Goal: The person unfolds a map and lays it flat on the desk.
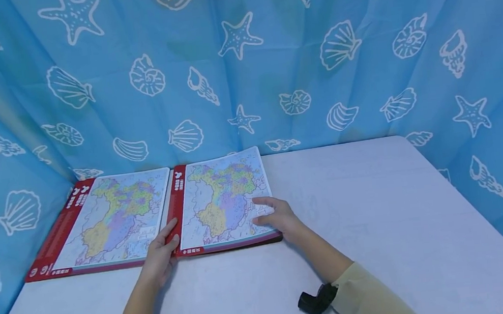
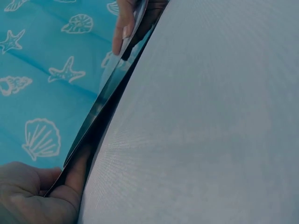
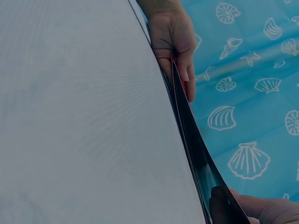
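In the head view, the left hand (image 1: 159, 256) and right hand (image 1: 284, 219) pinch opposite edges of a map (image 1: 219, 199) over the table (image 1: 354, 212) — just beside a second map (image 1: 117, 217). The left wrist view shows the left hand clasping one edge; the right wrist view shows both grips.

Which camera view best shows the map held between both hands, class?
The head view: it shows the map from above, its coloured face mostly visible, with the left hand and right hand at its sides. Each wrist view shows mostly a narrow, dark strip of it, nearly edge-on.
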Available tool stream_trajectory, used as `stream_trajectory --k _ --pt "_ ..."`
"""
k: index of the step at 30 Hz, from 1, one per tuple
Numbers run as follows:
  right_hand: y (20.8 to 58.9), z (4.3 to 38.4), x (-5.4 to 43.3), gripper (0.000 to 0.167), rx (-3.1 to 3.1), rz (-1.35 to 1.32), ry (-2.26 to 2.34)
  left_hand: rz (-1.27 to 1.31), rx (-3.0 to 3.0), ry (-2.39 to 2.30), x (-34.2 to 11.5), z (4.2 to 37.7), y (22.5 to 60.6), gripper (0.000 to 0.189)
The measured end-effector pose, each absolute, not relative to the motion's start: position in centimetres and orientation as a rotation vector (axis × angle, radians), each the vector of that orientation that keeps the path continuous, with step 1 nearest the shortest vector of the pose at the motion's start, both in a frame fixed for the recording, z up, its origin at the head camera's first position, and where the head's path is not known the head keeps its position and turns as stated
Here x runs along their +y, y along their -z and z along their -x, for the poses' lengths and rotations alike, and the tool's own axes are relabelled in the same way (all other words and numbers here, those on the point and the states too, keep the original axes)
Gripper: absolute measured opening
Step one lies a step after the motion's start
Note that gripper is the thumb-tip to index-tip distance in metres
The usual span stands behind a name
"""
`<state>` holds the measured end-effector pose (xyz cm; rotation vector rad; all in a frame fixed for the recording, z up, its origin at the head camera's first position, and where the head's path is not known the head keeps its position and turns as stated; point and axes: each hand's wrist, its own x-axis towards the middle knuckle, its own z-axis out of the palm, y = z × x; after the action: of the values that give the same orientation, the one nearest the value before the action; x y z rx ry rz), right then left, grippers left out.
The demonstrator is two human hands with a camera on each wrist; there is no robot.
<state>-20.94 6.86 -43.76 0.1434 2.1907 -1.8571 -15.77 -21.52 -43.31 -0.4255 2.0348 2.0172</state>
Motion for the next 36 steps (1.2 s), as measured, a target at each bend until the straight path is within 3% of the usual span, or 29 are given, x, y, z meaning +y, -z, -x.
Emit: stream_trajectory --k 36 --pt "39.3 21.1 8.5 0.055 2.135 -0.087 1.909 0.452 2.063 -1.985 -21.6 15.9 43.4 0.06"
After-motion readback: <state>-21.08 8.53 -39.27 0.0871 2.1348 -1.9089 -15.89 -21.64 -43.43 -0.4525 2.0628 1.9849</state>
